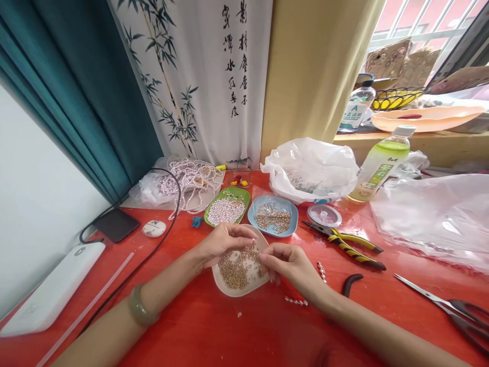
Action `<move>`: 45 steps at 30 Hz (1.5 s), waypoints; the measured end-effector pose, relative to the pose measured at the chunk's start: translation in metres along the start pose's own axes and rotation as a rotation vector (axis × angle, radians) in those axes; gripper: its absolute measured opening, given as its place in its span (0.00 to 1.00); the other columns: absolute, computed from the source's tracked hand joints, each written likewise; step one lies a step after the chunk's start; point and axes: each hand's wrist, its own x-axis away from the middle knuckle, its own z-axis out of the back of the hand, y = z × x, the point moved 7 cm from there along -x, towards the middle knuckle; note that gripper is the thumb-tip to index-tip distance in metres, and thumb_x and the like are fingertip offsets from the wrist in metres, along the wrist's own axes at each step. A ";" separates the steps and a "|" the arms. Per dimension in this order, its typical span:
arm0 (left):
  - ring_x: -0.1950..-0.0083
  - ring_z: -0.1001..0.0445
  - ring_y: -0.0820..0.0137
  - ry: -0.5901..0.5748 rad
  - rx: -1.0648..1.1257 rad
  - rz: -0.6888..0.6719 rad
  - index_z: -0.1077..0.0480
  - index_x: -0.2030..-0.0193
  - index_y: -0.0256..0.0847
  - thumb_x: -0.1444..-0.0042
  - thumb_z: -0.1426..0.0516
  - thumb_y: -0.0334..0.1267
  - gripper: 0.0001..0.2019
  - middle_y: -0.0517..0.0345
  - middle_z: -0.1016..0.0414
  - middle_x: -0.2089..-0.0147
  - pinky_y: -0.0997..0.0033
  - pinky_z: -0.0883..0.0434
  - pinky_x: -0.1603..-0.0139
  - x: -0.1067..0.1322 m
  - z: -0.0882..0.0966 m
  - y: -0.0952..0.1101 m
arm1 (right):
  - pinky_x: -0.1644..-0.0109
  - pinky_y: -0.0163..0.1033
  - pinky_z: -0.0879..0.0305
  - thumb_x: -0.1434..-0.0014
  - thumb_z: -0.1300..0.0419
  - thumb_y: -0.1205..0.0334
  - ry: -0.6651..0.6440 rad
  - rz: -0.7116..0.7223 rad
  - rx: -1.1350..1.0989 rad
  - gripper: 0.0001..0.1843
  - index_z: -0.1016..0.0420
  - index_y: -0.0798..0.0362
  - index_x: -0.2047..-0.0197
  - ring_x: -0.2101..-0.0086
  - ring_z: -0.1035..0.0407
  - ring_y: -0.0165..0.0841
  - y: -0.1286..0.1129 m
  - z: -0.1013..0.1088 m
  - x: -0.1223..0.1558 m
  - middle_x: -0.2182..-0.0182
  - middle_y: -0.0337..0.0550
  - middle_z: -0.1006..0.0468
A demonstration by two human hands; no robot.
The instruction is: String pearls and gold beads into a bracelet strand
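Note:
Above a white dish (237, 291) of small gold beads (232, 272), both my hands work close together. My left hand (225, 243), its wrist in a jade-green bangle (142, 306), pinches a tiny whitish bead (253, 242) between thumb and forefinger. Facing it, my right hand (282, 259) has thumb and fingertips pressed together over the dish's right side. What these fingers hold is too small to make out. Short runs of silvery beads (296, 302) show on the red table on either side of my right wrist, partly hidden by it.
Behind are a green dish (208, 216) of pearly beads and a blue dish (294, 224) of gold pieces. Yellow-black pliers (346, 247), scissors (439, 300), a drink bottle (382, 165) and plastic bags (309, 168) lie or stand rightward. A black cable (153, 255) crosses the left.

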 end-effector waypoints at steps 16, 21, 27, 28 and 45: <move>0.68 0.31 0.76 -0.086 0.001 -0.025 0.24 0.71 0.39 0.58 0.38 0.34 0.05 0.57 0.26 0.69 0.76 0.35 0.65 0.003 -0.007 0.001 | 0.81 0.30 0.47 0.54 0.41 0.53 -0.024 -0.039 -0.056 0.15 0.34 0.56 0.81 0.86 0.44 0.21 0.002 -0.003 -0.001 0.88 0.31 0.36; 0.68 0.32 0.75 -0.119 -0.170 -0.109 0.25 0.67 0.39 0.56 0.39 0.34 0.08 0.56 0.26 0.67 0.74 0.35 0.64 0.004 -0.011 0.007 | 0.81 0.29 0.47 0.54 0.41 0.53 -0.033 -0.028 -0.073 0.15 0.35 0.56 0.81 0.86 0.44 0.21 0.003 -0.002 -0.002 0.88 0.31 0.36; 0.70 0.33 0.76 -0.122 -0.196 -0.129 0.28 0.71 0.36 0.59 0.38 0.33 0.06 0.60 0.29 0.72 0.75 0.36 0.67 0.003 -0.012 0.008 | 0.81 0.29 0.46 0.53 0.41 0.51 -0.041 -0.030 -0.042 0.16 0.34 0.56 0.79 0.85 0.42 0.21 0.005 -0.002 -0.004 0.85 0.33 0.34; 0.71 0.33 0.76 -0.111 -0.215 -0.135 0.28 0.72 0.36 0.58 0.38 0.34 0.05 0.60 0.29 0.74 0.75 0.36 0.67 0.003 -0.011 0.010 | 0.80 0.29 0.46 0.53 0.41 0.51 -0.040 -0.030 -0.035 0.16 0.33 0.56 0.79 0.85 0.42 0.21 0.005 -0.001 -0.004 0.85 0.33 0.34; 0.72 0.35 0.76 0.045 -0.329 -0.291 0.29 0.76 0.37 0.55 0.41 0.35 0.04 0.60 0.31 0.75 0.75 0.38 0.68 0.014 -0.018 0.040 | 0.81 0.29 0.50 0.52 0.42 0.58 -0.048 0.062 0.066 0.09 0.30 0.56 0.77 0.84 0.45 0.21 -0.018 0.007 -0.004 0.83 0.35 0.33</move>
